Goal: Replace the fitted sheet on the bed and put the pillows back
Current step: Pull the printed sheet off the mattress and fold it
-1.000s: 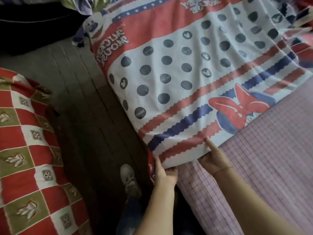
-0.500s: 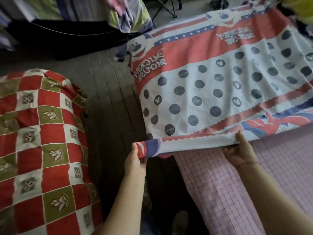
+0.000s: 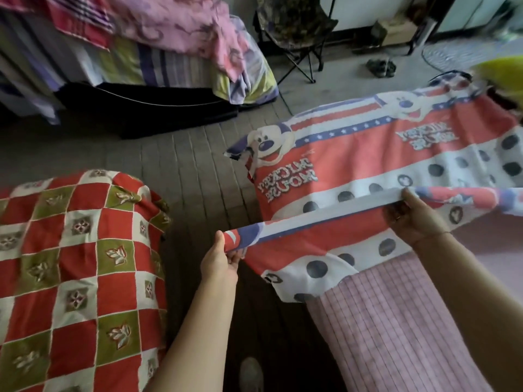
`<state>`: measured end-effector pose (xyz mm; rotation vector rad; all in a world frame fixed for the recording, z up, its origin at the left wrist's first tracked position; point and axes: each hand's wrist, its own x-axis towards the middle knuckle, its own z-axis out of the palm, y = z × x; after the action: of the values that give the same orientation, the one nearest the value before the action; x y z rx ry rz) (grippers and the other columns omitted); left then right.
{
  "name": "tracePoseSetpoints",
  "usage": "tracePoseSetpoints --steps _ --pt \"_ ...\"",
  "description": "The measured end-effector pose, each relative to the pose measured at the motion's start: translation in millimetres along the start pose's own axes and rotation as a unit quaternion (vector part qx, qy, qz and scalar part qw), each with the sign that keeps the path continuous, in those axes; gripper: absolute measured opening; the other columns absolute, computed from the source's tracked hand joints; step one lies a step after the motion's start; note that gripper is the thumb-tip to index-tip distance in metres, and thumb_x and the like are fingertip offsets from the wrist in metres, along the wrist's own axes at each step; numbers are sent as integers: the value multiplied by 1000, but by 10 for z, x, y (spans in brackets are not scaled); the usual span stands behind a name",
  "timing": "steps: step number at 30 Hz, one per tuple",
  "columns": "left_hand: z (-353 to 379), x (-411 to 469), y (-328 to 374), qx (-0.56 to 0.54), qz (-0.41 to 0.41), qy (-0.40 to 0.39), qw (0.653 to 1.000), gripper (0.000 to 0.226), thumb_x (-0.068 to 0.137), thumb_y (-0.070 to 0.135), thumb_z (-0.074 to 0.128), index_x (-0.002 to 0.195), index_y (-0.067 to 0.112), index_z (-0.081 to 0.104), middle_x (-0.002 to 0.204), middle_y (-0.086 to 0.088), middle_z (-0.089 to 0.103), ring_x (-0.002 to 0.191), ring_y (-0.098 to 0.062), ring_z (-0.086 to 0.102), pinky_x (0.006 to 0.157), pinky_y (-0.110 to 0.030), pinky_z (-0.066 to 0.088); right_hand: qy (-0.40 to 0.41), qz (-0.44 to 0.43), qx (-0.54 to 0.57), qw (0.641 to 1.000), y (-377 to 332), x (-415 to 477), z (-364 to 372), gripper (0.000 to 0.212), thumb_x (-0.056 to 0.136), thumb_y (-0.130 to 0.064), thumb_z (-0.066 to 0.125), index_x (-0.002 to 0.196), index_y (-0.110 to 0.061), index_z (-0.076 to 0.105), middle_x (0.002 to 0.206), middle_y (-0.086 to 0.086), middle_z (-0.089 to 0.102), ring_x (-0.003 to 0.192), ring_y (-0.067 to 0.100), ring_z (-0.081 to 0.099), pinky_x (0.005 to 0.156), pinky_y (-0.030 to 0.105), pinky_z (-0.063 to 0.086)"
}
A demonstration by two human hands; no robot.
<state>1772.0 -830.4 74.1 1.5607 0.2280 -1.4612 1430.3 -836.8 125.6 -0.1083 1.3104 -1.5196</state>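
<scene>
Left hand point(image 3: 219, 260) pinching the corner of the red, white and blue cartoon-print cotton sheet point(image 3: 368, 154), right hand point(image 3: 411, 219) gripping its folded edge, stretched above the pink checked mattress's point(image 3: 396, 321) near corner

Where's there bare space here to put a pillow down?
The pink checked mattress this side of the cartoon sheet lies bare. So does the floor strip between the checked quilt and that mattress. Piled bedding crowds the back left.
</scene>
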Motion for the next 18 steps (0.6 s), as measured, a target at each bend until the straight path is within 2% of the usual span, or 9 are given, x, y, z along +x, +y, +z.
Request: tracePoseSetpoints --steps 4,7,9,14,18 --pt "374 306 539 -1 9 2 1000 34 88 33 69 105 7 54 85 -4 55 71 -12 54 57 -23 45 -3 -8 -40 999 -159 428 606 19 97 -25 53 79 -24 53 58 -10 61 63 5 59 62 22 54" --pt "697 536 853 7 13 4 1000 35 87 35 70 101 7 54 84 -5 55 70 -13 54 55 -23 44 -6 -21 -54 998 -284 784 992 19 97 -25 54 77 -24 53 61 -9 60 68 8 57 70 25 49" --pt "948 713 1048 13 15 5 1000 32 87 35 70 89 7 54 82 -5 54 68 -12 53 55 -23 44 -10 -31 -63 997 -351 1038 1255 19 97 -25 53 78 -25 53 61 -10 61 70 8 57 73 25 47" --pt "1560 1173 1474 15 8 21 1000 31 88 34 70 78 9 52 72 -3 51 57 -10 47 43 -18 45 -10 -31 -81 996 -393 1786 1785 18 101 -30 44 87 -26 55 60 -14 66 63 4 61 66 22 44" --pt "2151 1629 1874 18 -4 42 999 35 90 35 67 76 8 51 68 -5 47 56 -11 44 54 -20 42 -2 -4 -95 995 -467 2532 2394 21 102 -30 40 88 -25 55 60 -13 66 71 7 60 65 22 44"
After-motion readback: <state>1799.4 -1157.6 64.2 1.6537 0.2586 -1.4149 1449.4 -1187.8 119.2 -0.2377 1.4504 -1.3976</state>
